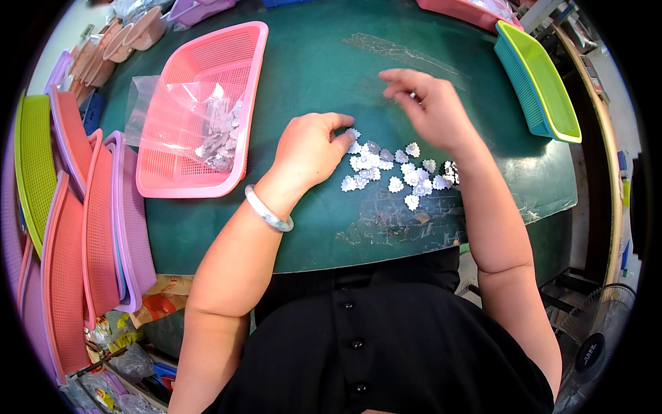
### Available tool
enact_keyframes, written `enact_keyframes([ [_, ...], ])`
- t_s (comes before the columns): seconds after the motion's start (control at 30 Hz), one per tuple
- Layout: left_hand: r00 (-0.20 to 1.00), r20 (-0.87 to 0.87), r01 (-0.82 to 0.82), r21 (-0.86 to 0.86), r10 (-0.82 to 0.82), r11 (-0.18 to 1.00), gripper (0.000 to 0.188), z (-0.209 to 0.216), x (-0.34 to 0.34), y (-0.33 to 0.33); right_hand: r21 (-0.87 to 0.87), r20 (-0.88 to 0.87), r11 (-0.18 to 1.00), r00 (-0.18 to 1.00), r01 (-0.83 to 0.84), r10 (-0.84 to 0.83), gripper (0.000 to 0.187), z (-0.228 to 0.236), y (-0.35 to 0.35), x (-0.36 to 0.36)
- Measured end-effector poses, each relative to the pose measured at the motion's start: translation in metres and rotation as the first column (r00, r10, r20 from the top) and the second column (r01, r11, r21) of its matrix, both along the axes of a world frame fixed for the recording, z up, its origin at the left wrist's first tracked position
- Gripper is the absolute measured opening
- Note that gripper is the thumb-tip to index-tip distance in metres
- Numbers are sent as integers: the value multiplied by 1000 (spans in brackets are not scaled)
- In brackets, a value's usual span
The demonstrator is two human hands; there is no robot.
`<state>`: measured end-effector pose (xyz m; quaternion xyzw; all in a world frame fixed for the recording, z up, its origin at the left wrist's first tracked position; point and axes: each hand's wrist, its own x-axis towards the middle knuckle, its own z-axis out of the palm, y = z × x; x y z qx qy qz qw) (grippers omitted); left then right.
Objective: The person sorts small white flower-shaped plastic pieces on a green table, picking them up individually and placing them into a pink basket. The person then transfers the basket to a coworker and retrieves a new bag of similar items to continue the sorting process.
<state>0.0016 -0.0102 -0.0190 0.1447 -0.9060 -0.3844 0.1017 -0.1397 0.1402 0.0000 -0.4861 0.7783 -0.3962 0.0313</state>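
Small silvery-white pieces with scalloped edges (365, 160) lie in a loose heap on the green table, in front of me. My left hand (307, 146), with a pale bangle (267, 208) at its wrist, rests at the heap's left edge. Its thumb and forefinger close about one scalloped piece (354, 133). Above the heap, to the right, my right hand (433, 110) is lifted off the table with its fingers curled. A tiny bright spot shows between thumb and fingers; what it is I cannot make out. More pieces (450, 171) lie partly behind my right forearm.
On the left of the green table (310, 248) stands a pink basket (207, 185) holding a clear plastic bag (162, 114) and many similar pieces (222, 141). A green-and-teal basket (545, 90) sits at the right edge. Stacked coloured baskets (65, 276) crowd the left side; a fan (596, 345) stands lower right.
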Motion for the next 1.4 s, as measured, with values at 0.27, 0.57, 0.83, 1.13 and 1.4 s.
enact_keyframes([
  [0.27, 1000, 15, -21, 203, 19, 979, 9, -2, -1, -6, 158, -58, 971, 984, 179, -171, 31, 6, 14, -21],
  [0.57, 994, 4, -30, 972, 113, 233, 3, 4, -1, -4, 263, -132, 952, 983, 158, -126, 38, -2, 16, -30],
  [0.83, 996, -31, 12, 979, 89, 204, 18, 6, 0, 3, -163, 748, 986, 655, 24, 107, 41, 9, 3, -1],
  [1.13, 993, -53, 14, 943, 110, 331, 9, 6, 2, 9, -279, 837, 960, 482, -29, 257, 41, 11, -6, 24],
  [1.4, 988, -46, -8, 939, 148, 344, 10, 6, 3, 10, -312, 848, 949, 436, -52, 302, 38, 10, -5, 24],
])
